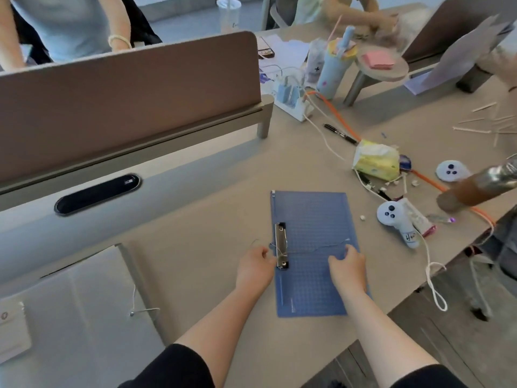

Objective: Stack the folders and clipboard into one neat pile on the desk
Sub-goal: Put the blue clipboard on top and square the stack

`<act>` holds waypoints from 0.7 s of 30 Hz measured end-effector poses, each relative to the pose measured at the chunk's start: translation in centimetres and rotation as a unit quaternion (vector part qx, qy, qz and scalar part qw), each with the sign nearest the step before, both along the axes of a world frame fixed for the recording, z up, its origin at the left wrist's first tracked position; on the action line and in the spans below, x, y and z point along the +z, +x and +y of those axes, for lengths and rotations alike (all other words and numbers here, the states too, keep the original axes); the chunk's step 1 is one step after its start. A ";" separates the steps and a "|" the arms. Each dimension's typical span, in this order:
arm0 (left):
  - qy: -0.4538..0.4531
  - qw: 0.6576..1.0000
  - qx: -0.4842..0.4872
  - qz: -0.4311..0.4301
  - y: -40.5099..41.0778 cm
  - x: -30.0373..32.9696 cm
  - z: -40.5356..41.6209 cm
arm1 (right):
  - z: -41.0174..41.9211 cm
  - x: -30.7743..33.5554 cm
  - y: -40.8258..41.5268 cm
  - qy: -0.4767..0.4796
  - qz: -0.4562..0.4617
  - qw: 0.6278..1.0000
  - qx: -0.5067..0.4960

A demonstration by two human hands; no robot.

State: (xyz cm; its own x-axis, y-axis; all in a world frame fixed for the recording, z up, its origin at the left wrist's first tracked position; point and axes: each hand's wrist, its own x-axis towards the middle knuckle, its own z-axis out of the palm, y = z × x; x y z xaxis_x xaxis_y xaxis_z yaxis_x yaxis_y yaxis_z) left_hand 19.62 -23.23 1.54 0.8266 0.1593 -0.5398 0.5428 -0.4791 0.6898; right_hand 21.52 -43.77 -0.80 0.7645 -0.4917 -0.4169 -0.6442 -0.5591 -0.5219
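Both hands rest on the blue clipboard, left hand curled at its metal clip, right hand loosely bent, gripping nothing.

Beige desk bears blue clipboard, tissue pack.

- The right hand covers part of the blue clipboard.
- Any folders beneath the clipboard cannot be made out.
- The brown bottle is blurred and cut off by the right edge.

Bright even light, faint shadows, soft overall blur, wide-angle bending at edges
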 end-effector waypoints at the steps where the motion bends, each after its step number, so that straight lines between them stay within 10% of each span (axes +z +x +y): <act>1: 0.001 1.000 -0.001 0.000 0.3 -0.2 -0.5 | -0.2 0.0 0.1 0.003 0.000 1.000 -0.011; 21: -0.016 0.989 0.136 0.058 2.2 -2.1 -2.6 | -3.6 -1.6 1.9 -0.018 0.064 0.990 -0.127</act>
State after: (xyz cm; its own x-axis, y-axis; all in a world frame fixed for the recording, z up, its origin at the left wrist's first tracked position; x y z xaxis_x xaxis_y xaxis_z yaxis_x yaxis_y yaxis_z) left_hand 21.79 -25.87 -0.58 0.6875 0.3482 -0.6373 0.7252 -0.2843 0.6271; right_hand 23.47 -47.40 -2.44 0.5563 -0.6780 -0.4805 -0.8259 -0.3873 -0.4097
